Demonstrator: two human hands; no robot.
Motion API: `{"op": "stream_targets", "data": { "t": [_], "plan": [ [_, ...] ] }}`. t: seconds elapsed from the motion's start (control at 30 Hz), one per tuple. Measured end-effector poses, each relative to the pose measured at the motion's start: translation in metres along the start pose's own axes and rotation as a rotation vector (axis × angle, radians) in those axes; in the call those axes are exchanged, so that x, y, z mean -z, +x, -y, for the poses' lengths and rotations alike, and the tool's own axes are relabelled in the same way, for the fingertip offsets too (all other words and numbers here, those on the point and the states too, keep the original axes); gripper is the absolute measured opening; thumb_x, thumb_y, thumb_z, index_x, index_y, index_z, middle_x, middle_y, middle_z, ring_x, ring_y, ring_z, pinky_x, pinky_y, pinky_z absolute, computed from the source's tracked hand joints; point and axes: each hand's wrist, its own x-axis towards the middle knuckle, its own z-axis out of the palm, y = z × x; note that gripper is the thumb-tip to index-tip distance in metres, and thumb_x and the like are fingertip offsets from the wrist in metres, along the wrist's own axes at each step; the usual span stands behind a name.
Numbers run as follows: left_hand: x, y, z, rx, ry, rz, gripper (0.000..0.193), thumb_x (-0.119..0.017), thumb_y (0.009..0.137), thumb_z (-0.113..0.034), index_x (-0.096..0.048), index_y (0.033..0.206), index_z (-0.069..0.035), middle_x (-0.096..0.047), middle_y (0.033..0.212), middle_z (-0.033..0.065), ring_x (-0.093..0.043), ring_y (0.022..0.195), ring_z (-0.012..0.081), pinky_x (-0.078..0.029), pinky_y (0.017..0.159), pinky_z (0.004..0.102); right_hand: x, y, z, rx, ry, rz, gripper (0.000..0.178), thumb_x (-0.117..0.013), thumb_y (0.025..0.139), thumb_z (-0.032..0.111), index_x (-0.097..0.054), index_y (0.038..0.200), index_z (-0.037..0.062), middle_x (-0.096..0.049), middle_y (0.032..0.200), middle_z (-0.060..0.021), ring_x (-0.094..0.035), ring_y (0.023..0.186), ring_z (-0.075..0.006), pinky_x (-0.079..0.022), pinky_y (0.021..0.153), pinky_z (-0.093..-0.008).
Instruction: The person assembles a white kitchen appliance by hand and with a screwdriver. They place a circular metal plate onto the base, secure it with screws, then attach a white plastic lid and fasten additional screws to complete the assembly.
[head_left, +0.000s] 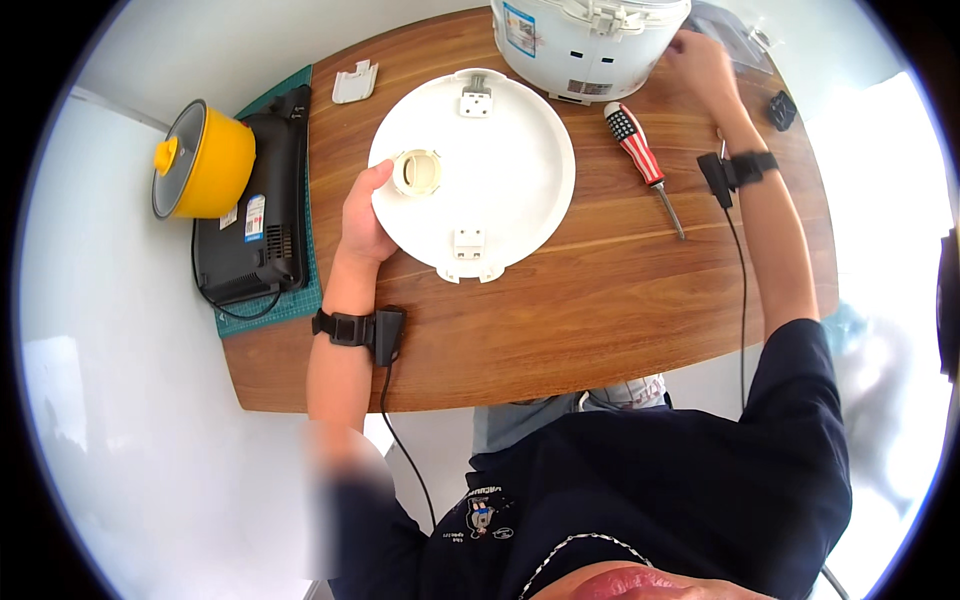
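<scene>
1. Well to the left of the left hand (365,215), a yellow pot (205,160) with a grey-rimmed lid lies on its side against a black appliance (262,200). Both rest on a green mat (300,290) at the edge of the wooden table (600,310), apparently set aside from the work area.
2. Just above and slightly left of the left hand, a small white plastic clip piece (354,82) lies loose on the table, apart from everything else.
3. The left hand rests at the left rim of a round white plate-like cover (490,175). The thumb lies over the rim and the fingers are curled beneath or beside it, out of view; the grip appears intended to steady the cover flat on the table. A black wrist strap (345,327) with a cable sits on that forearm.
4. Immediately right of the left thumb, a short cream-coloured ring fitting (417,172) stands on the cover. Two small hinge-like brackets sit at the cover's far and near edges.
5. Between the two hands, a screwdriver (645,165) with a striped red-and-white handle lies on the table, tip toward the person, untouched and within reach of either hand.
6. Beyond the cover, a white cooker body (585,40) stands at the far table edge. The right hand (700,62) is against its right side; whether the fingers grip or only press cannot be told. The hold likely braces the body.
7. Right of the right hand, a small black object (782,110) lies near the table edge.
</scene>
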Motion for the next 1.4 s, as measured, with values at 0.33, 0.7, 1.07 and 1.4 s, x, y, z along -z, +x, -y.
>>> {"op": "stream_targets", "data": {
  "t": [0.33,0.7,1.07,1.4],
  "plan": [
    [-0.01,-0.011,0.012,-0.003,0.011,0.017,0.064,-0.051,0.1,-0.037,-0.044,0.147,0.006,-0.058,0.141,0.0238,-0.061,0.127,0.0346,-0.051,0.108,0.0461,0.084,-0.097,0.181,0.158,0.739,-0.084,0.014,-0.078,0.088,0.01,-0.079,0.102,0.007,-0.076,0.088,-0.0056,-0.07,0.076,-0.0152,-0.058,0.072,-0.0284],
    [-0.011,-0.011,0.011,0.016,0.058,0.08,0.058,-0.053,0.102,-0.039,-0.054,0.14,0.005,-0.065,0.133,0.0182,-0.066,0.12,0.026,-0.053,0.103,0.0389,0.03,-0.096,0.219,0.402,0.656,0.134,0.012,-0.076,0.086,0.002,-0.078,0.098,0.0022,-0.075,0.095,-0.0033,-0.07,0.077,-0.0166,-0.056,0.071,-0.0265],
    [-0.012,-0.009,0.01,-0.007,0.103,0.141,0.057,-0.054,0.1,-0.037,-0.055,0.14,0.004,-0.066,0.131,0.0169,-0.065,0.119,0.0234,-0.053,0.102,0.0371,0.021,-0.099,0.223,0.403,0.58,0.089,0.01,-0.076,0.087,0.011,-0.079,0.097,0.0075,-0.074,0.094,-0.0018,-0.07,0.077,-0.0221,-0.057,0.07,-0.0306],
    [-0.006,-0.007,0.011,0.0,0.089,0.15,0.058,-0.053,0.101,-0.038,-0.054,0.141,0.004,-0.066,0.134,0.0181,-0.066,0.121,0.0248,-0.054,0.103,0.0377,0.024,-0.099,0.224,0.415,0.582,0.114,0.014,-0.076,0.088,0.011,-0.079,0.101,0.0073,-0.074,0.094,-0.0024,-0.069,0.076,-0.0206,-0.056,0.07,-0.03]
  ]
}}
